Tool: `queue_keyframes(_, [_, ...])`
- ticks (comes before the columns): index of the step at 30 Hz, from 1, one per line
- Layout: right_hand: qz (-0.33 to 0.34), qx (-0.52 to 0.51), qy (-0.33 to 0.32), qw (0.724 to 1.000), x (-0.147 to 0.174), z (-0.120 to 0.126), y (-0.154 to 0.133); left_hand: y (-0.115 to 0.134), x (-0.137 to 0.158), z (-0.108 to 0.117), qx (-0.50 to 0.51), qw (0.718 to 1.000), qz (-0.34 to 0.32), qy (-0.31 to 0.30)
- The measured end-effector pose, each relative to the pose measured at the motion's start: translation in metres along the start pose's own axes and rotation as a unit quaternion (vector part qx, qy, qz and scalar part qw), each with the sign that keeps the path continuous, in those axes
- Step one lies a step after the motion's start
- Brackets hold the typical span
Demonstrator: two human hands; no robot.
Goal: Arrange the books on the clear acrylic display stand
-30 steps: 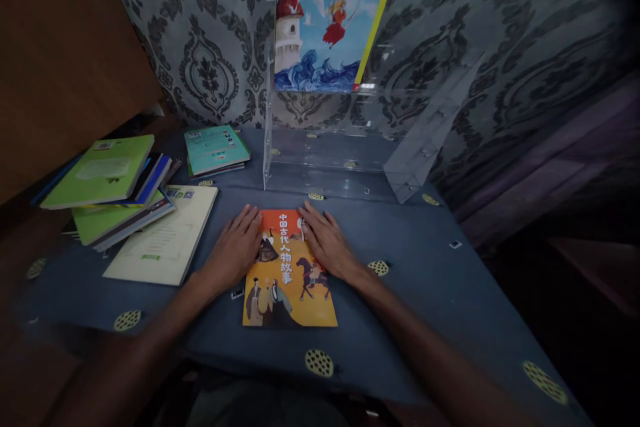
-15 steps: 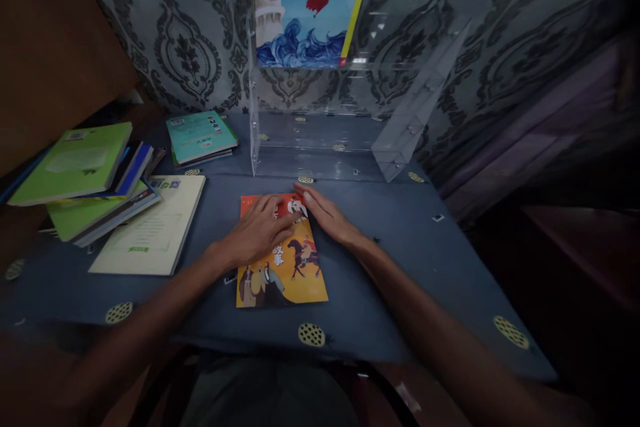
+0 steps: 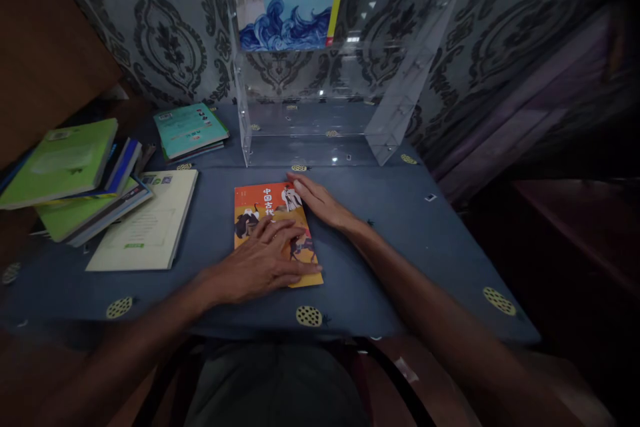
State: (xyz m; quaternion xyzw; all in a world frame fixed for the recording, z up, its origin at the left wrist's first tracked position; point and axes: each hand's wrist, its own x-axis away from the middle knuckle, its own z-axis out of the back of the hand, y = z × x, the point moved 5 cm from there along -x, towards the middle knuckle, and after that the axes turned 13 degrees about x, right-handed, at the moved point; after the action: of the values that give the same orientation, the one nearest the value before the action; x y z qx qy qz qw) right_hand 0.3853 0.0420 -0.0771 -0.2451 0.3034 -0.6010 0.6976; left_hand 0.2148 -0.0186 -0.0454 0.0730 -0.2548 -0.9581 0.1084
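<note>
Down the orange book [image 3: 256, 203] slides the left hand [image 3: 263, 262], now palm-down and spread across its lower half, gripping nothing; the right hand [image 3: 321, 205] rests nearly straight-fingered along its upper right edge, clasping nothing; all flat on the blue tablecloth [image 3: 395, 213], pale book [image 3: 150, 227] off left, clear rack [image 3: 400, 107] standing behind

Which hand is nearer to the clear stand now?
The right hand: it is at the upper right edge of the orange book, in front of the clear stand. The left hand lies across the book's lower part, farther from the stand.
</note>
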Motion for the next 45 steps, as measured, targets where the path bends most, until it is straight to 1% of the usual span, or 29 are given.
queue_keyframes(2, [0.007,0.006,0.004,1.000,0.000,0.000,0.000,0.008,0.004,-0.002,0.006,1.000,-0.004,0.001])
queue_keyframes(5, [0.016,0.029,0.013,0.999,0.000,-0.003,0.001,0.012,0.008,-0.004,0.001,1.000,0.002,0.016])
queue_keyframes(8, [0.035,0.067,0.020,0.997,0.001,-0.009,0.004,0.005,0.010,-0.005,-0.015,0.999,0.012,0.042])
queue_keyframes(9, [0.042,0.082,0.022,0.996,0.002,-0.011,0.005,-0.002,0.011,-0.003,-0.024,0.997,0.028,0.061])
queue_keyframes(11, [0.053,0.114,0.026,0.992,0.002,-0.014,0.006,-0.023,0.015,0.005,-0.045,0.988,0.088,0.118])
queue_keyframes(13, [0.063,0.143,0.031,0.987,0.002,-0.016,0.006,-0.050,0.024,0.016,-0.061,0.968,0.165,0.181])
queue_keyframes(14, [0.069,0.155,0.033,0.985,0.003,-0.017,0.005,-0.063,0.028,0.021,-0.064,0.957,0.197,0.202])
queue_keyframes(16, [0.075,0.174,0.034,0.981,0.003,-0.017,0.003,-0.082,0.037,0.027,-0.061,0.945,0.235,0.221])
queue_keyframes(18, [0.073,0.187,0.032,0.979,0.003,-0.018,0.002,-0.092,0.044,0.027,-0.048,0.946,0.239,0.213])
queue_keyframes(21, [0.069,0.203,0.026,0.976,0.004,-0.018,0.000,-0.088,0.054,0.020,-0.036,0.954,0.230,0.191])
queue_keyframes(27, [0.064,0.230,0.014,0.971,0.005,-0.021,0.000,-0.051,0.079,-0.001,-0.015,0.970,0.198,0.140])
queue_keyframes(29, [0.060,0.238,0.013,0.969,0.005,-0.022,0.000,-0.043,0.085,-0.006,-0.011,0.974,0.187,0.130])
queue_keyframes(34, [0.045,0.265,0.016,0.963,0.012,-0.021,-0.005,-0.040,0.090,-0.010,-0.006,0.974,0.187,0.128])
queue_keyframes(37, [0.052,0.280,0.014,0.959,0.032,-0.021,-0.012,-0.042,0.089,-0.011,-0.002,0.973,0.187,0.131])
queue_keyframes(42, [0.079,0.313,0.016,0.946,0.081,-0.027,-0.020,-0.044,0.090,-0.012,0.008,0.972,0.189,0.140])
queue_keyframes(45, [0.087,0.331,0.016,0.940,0.104,-0.029,-0.022,-0.046,0.091,-0.012,0.028,0.970,0.206,0.127])
